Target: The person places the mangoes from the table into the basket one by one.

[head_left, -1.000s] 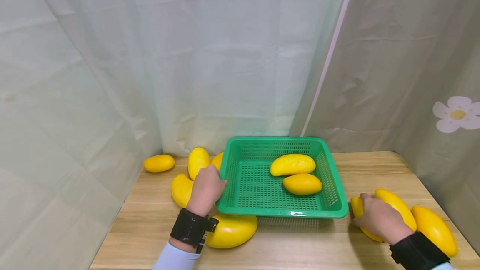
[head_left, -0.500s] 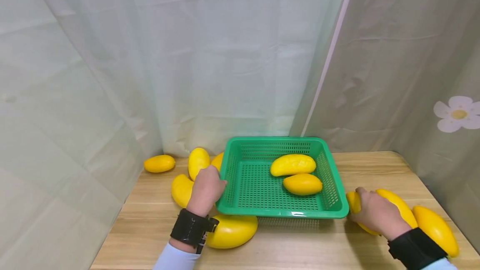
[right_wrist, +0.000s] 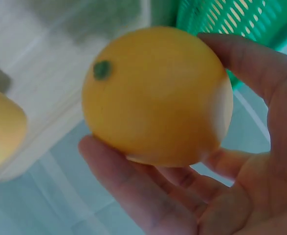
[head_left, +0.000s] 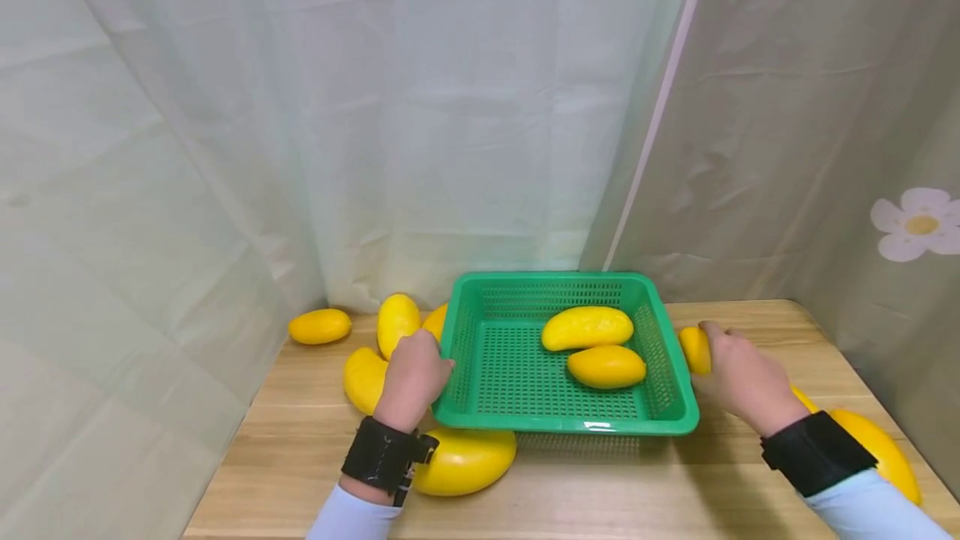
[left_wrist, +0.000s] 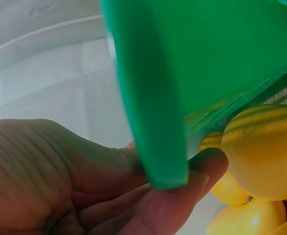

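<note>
In right hand (head_left: 748, 377), with thumb and fingers curved wide apart round its sides: held mango (head_left: 696, 350), green stem spot visible in right wrist view, just outside right wall of green basket (head_left: 562, 424); contact with wall impossible to tell. In left hand (head_left: 415, 377), pinched between thumb and fingers: left rim of same basket. Inside, toward the right: two mangoes (head_left: 587, 328) lying side by side. Near left hand: a cluster of mangoes (head_left: 397, 325), plus a large mango (head_left: 467, 463) partly hidden by basket's front-left corner. Farther off, at back left of table (head_left: 285, 440): a lone mango (head_left: 319, 327). Beside right wrist, partly hidden: two further mangoes (head_left: 892, 448).
</note>
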Tool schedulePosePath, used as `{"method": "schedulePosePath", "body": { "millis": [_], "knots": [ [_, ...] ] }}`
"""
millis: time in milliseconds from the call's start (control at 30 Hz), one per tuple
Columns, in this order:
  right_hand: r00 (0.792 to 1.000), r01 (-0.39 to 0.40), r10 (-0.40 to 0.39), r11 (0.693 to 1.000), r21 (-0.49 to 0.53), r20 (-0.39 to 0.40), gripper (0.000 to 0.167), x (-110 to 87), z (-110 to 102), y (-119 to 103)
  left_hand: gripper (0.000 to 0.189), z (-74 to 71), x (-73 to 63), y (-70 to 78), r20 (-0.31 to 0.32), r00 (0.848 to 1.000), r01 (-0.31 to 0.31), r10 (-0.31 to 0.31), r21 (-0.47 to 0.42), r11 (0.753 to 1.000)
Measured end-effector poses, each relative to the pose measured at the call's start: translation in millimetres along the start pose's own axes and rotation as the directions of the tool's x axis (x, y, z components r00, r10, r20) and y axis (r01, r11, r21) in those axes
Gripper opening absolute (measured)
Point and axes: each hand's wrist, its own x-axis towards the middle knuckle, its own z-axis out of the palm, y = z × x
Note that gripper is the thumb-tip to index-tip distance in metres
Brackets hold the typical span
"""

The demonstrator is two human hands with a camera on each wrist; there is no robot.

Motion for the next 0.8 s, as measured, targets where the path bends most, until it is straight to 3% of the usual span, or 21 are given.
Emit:
{"method": "schedulePosePath", "body": {
  "millis": [267, 467, 800],
  "knots": [
    [0.994, 0.005, -0.008, 1.000, -0.024, -0.110, 0.074, 11.5, -15, -7, 0.026, -0.8, -0.9, 1.2, -0.003, 1.000, -0.004, 0.004, 0.008, 1.000],
    [0.964, 0.060, -0.069, 0.997, -0.044, -0.257, 0.068, 18.2, -24, -17, 0.023, -1.5, -1.0, 1.7, 0.005, 1.000, 0.007, -0.007, 0.006, 1.000],
    [0.938, 0.144, -0.153, 0.988, -0.054, -0.311, 0.071, 25.1, -27, -46, 0.021, 0.5, 0.3, 0.6, 0.012, 1.000, 0.015, -0.015, 0.000, 1.000]
  ]
}}
